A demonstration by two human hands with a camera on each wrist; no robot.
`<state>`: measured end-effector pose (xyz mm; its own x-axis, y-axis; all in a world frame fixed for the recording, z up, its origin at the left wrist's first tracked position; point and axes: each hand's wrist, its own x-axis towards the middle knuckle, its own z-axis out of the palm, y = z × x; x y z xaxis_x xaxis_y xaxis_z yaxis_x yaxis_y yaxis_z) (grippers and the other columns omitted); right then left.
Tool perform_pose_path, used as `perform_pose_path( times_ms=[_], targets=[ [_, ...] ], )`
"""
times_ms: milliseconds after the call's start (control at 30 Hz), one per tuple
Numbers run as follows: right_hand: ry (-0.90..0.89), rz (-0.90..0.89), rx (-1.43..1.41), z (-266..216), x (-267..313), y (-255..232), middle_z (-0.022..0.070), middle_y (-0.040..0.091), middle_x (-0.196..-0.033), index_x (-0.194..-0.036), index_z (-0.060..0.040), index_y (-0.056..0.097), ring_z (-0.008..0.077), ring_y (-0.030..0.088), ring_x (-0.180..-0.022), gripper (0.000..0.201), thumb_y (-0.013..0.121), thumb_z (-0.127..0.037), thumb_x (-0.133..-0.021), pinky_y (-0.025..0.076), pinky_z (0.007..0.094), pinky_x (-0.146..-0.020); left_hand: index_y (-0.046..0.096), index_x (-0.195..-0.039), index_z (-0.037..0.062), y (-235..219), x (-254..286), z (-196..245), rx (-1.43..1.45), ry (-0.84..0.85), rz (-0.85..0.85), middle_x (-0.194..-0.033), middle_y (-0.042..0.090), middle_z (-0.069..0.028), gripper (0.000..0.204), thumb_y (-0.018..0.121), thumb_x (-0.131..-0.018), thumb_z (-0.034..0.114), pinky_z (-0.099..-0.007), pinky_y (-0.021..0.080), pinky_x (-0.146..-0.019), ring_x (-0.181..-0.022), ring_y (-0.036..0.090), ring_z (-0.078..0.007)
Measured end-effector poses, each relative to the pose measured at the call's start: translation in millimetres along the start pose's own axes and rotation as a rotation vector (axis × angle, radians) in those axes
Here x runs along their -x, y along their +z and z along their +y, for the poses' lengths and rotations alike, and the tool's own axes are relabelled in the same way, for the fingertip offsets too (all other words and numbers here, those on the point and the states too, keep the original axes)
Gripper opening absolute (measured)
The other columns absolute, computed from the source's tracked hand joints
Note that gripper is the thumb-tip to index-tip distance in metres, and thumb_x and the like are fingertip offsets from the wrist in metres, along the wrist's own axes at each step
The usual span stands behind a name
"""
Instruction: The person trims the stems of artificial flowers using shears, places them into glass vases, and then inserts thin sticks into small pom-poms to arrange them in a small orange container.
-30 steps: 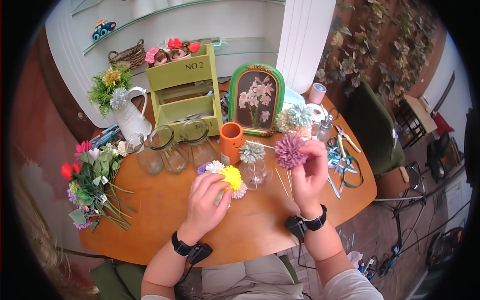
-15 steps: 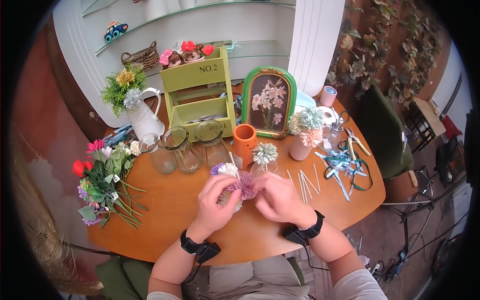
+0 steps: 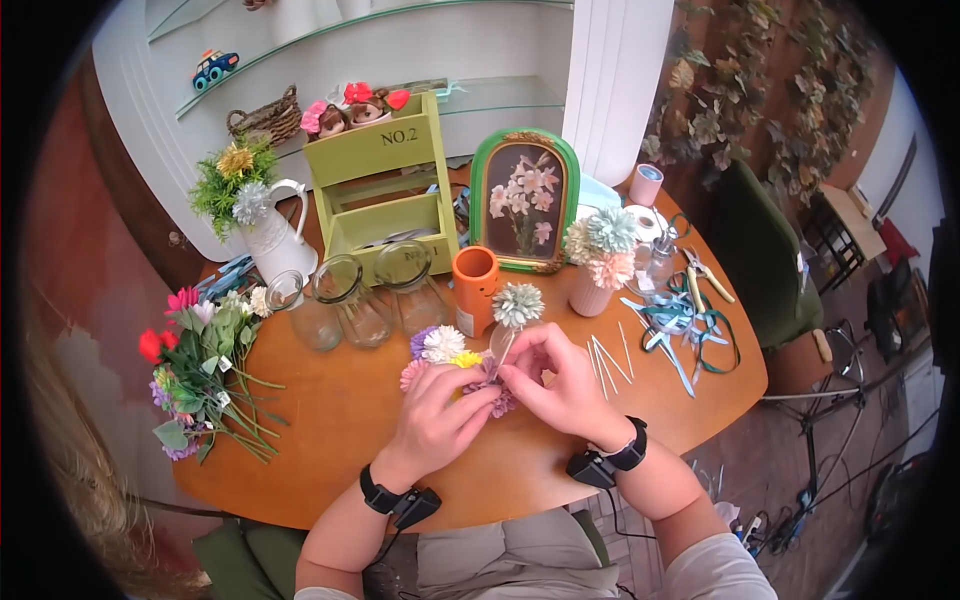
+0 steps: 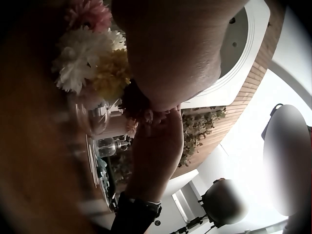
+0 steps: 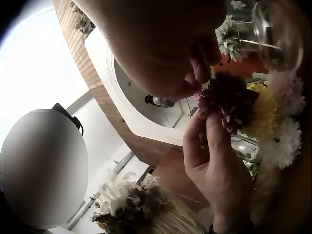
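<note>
Low over the table's front middle, my left hand (image 3: pixel 435 420) pinches a mauve pompom flower head (image 5: pixel 229 102) between thumb and fingers. My right hand (image 3: pixel 555 380) meets it from the right, its thumb and fingertips pinching a thin white stick (image 3: pixel 505 350) at the flower. In the head view the hands hide most of the flower. Close behind lie loose flower heads: a white one (image 3: pixel 443 344), a yellow one (image 3: pixel 466 360) and a purple one (image 3: pixel 421 341). A sea-green flower (image 3: pixel 518 304) on a stick stands in a small glass vase just beyond my right hand.
Several glass vases (image 3: pixel 360 315) stand behind, beside an orange cup (image 3: pixel 476 290). Stemmed flowers (image 3: pixel 205 360) lie left. White sticks (image 3: pixel 607 365), ribbons (image 3: pixel 680 325), pliers (image 3: pixel 700 280) and a pink vase (image 3: pixel 590 292) are right. A green wooden rack (image 3: pixel 385 150) and picture frame (image 3: pixel 525 200) stand at the back.
The mauve flower has moved from my raised right hand down and left to my left hand, which has left the yellow flower. My right hand now pinches the stick beside it.
</note>
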<state>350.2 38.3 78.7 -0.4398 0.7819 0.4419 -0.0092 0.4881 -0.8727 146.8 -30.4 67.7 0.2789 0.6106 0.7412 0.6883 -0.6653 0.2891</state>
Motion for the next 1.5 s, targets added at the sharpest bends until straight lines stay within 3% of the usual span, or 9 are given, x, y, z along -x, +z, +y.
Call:
perform_pose_path(
  times_ms=[100, 300, 633, 733, 867, 1033, 1167, 1367, 1500],
  targets=[
    [-0.008, 0.017, -0.046, -5, -1, 1, 0.0024, 0.067, -0.090, -0.116, -0.0032, 0.066, 0.0059, 0.060, -0.068, 0.024, 0.074, -0.002, -0.094, 0.048, 0.0233, -0.059, 0.074, -0.108, 0.0075, -1, 1, -2, 0.013, 0.008, -0.015, -0.115, 0.069, -0.0092, 0.030, 0.084, -0.079, 0.007, -0.0427, 0.052, -0.090, -0.104, 0.066, -0.0311],
    [-0.158, -0.044, 0.013, -6, -2, -4, 0.0032, 0.068, -0.093, -0.110, -0.0021, 0.071, 0.0059, 0.061, -0.070, 0.016, 0.073, 0.000, -0.094, 0.049, 0.0229, -0.060, 0.073, -0.108, 0.0042, 0, 4, -3, 0.218, -0.191, 0.084, -0.112, 0.069, -0.0120, 0.029, 0.082, -0.081, 0.008, -0.0412, 0.050, -0.092, -0.103, 0.066, -0.0331],
    [-0.225, -0.046, -0.002, -11, 1, 0, 0.0084, 0.076, -0.103, -0.101, -0.0026, 0.073, 0.0100, 0.067, -0.076, 0.008, 0.075, 0.000, -0.093, 0.051, 0.0241, -0.062, 0.072, -0.097, 0.0038, 5, 5, -1, 0.186, -0.240, 0.079, -0.101, 0.068, -0.0110, 0.023, 0.082, -0.076, 0.002, -0.0387, 0.051, -0.084, -0.090, 0.067, -0.0293],
    [-0.275, 0.054, -0.044, -8, 4, -4, 0.0081, 0.074, -0.104, -0.109, -0.0008, 0.070, 0.0081, 0.068, -0.082, 0.014, 0.072, 0.001, -0.095, 0.054, 0.0215, -0.069, 0.070, -0.094, 0.0032, 2, 7, -4, 0.171, -0.245, 0.063, -0.099, 0.067, -0.0110, 0.020, 0.079, -0.077, -0.001, -0.0373, 0.052, -0.082, -0.088, 0.068, -0.0291],
    [-0.034, 0.356, -0.267, -5, -4, -24, 0.0037, 0.070, -0.097, -0.128, -0.0009, 0.057, 0.0050, 0.064, -0.080, 0.035, 0.070, 0.003, -0.096, 0.052, 0.0222, -0.068, 0.068, -0.096, 0.0009, 2, 10, -10, 0.191, -0.336, 0.120, -0.100, 0.066, -0.0115, 0.018, 0.076, -0.080, -0.005, -0.0349, 0.054, -0.079, -0.088, 0.067, -0.0259],
    [0.062, 0.342, 0.688, -4, -21, -44, 0.0138, 0.073, -0.083, -0.125, -0.0076, 0.057, 0.0292, 0.074, -0.071, 0.038, 0.070, -0.003, -0.089, 0.056, 0.0408, -0.063, 0.070, -0.102, -0.0002, -1, 6, -11, 0.246, -0.385, 0.276, -0.112, 0.063, -0.0128, 0.015, 0.075, -0.088, -0.005, -0.0325, 0.055, -0.078, -0.094, 0.066, -0.0234],
    [0.173, 0.113, 1.053, 15, -14, -53, 0.0220, 0.071, -0.076, -0.118, -0.0102, 0.059, 0.0430, 0.072, -0.072, 0.032, 0.060, -0.006, -0.086, 0.057, 0.0523, -0.065, 0.071, -0.105, -0.0001, 1, 8, -15, 0.148, -0.363, 0.300, -0.116, 0.062, -0.0141, 0.018, 0.075, -0.088, -0.005, -0.0341, 0.054, -0.086, -0.102, 0.065, -0.0249],
    [0.223, -0.054, 1.187, 35, -8, -53, 0.0218, 0.073, -0.084, -0.112, -0.0088, 0.063, 0.0411, 0.073, -0.073, 0.026, 0.062, -0.005, -0.086, 0.058, 0.0517, -0.066, 0.070, -0.120, -0.0014, 0, 5, -17, -0.083, -0.327, 0.085, -0.134, 0.060, -0.0196, 0.029, 0.070, -0.092, 0.000, -0.0428, 0.049, -0.104, -0.124, 0.058, -0.0357],
    [0.084, 0.095, 0.838, 7, -18, -40, 0.0285, 0.066, -0.119, -0.128, -0.0090, 0.063, 0.0404, 0.070, -0.106, 0.037, 0.068, -0.015, -0.091, 0.058, 0.0498, -0.087, 0.069, -0.127, 0.0003, 0, 2, -14, -0.029, -0.356, 0.049, -0.142, 0.057, -0.0205, 0.034, 0.069, -0.094, 0.008, -0.0484, 0.042, -0.112, -0.133, 0.053, -0.0409]
  ],
)
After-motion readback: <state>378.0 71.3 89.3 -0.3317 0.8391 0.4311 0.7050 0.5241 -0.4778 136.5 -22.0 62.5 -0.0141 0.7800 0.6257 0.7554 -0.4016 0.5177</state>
